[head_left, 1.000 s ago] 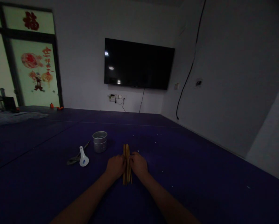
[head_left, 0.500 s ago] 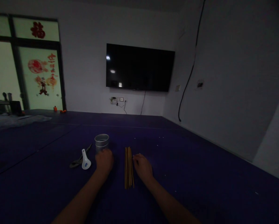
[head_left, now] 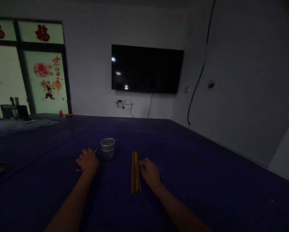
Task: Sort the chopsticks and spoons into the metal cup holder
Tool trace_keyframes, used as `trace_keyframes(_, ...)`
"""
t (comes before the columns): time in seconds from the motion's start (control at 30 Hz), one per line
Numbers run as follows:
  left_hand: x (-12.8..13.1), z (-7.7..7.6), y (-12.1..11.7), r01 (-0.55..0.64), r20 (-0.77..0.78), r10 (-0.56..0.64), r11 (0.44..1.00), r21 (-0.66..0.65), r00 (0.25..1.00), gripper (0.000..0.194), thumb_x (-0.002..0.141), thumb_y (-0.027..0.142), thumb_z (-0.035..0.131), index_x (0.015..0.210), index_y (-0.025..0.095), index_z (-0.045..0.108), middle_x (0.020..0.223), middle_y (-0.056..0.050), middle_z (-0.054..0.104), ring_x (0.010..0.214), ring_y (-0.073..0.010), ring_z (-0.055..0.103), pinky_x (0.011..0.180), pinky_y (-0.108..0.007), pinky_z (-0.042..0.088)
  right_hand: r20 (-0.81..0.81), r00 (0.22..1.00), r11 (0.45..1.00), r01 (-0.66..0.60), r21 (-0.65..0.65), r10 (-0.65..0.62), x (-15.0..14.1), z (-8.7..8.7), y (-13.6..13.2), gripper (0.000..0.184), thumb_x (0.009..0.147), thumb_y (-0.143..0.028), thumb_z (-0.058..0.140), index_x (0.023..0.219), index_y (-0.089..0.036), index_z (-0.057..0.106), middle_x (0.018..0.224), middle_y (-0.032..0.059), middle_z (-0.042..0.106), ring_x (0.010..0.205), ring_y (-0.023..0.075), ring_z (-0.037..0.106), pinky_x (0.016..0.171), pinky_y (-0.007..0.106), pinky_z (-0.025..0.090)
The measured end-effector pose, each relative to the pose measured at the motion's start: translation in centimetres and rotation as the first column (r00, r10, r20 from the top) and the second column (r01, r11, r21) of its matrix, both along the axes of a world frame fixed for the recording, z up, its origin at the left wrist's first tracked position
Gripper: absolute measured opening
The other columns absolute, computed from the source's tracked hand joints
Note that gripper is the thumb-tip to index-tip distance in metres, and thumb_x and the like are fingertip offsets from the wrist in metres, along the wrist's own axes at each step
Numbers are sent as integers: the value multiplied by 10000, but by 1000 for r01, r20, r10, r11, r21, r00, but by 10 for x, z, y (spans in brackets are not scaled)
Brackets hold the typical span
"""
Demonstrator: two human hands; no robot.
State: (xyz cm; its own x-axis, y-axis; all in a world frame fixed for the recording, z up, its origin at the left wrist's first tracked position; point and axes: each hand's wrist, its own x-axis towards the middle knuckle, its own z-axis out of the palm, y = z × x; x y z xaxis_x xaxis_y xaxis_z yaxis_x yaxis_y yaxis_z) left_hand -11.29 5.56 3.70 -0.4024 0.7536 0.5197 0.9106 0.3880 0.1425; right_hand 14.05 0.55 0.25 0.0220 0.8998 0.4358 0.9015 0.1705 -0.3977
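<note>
My left hand [head_left: 88,162] reaches over the spot left of the metal cup, fingers apart and bent downward. Beneath it a dark, thin utensil [head_left: 79,169] shows only at its ends; the white spoon is hidden under the hand. A silver metal cup [head_left: 108,151] stands upright just to the right of that hand. Several wooden chopsticks [head_left: 135,174] lie side by side, pointing away from me. Resting close to their right side is my right hand [head_left: 150,172], its fingers curled in and nothing visible in them.
The table has a dark purple cover [head_left: 195,180] with small white specks. Clear plastic sheeting [head_left: 25,126] and a dark holder [head_left: 15,111] are at the far left. Small orange items [head_left: 68,114] lie by the back edge. A television [head_left: 146,69] hangs on the wall.
My left hand has moved left from in front of the metal cup to over the white spoon and dark utensil, covering the spoon. My right hand stays beside the chopsticks. The view has shifted slightly.
</note>
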Motion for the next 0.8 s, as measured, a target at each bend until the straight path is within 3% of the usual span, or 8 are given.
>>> trace_keyframes(0.4, 4, 0, -5, 37, 29, -35, 997, -67, 999, 344, 845, 119, 262, 1026, 65, 550, 932, -183, 575, 869, -276, 582, 702, -365, 370, -20, 1000, 997, -15, 75, 16, 0, -2, -1, 286, 873, -200, 410, 846, -220, 695, 883, 52, 673, 882, 172, 616, 757, 252, 424)
trace_keyframes(0.8, 2, 4, -3, 96, 121, -88, 993, -62, 989, 327, 844, 117, 271, 1037, 49, 527, 982, -198, 534, 871, -297, 599, 668, -357, 436, -8, 1000, 999, -5, 34, 6, 0, -2, 1, 288, 882, -224, 404, 856, -221, 690, 905, 47, 673, 907, 170, 611, 785, 249, 419)
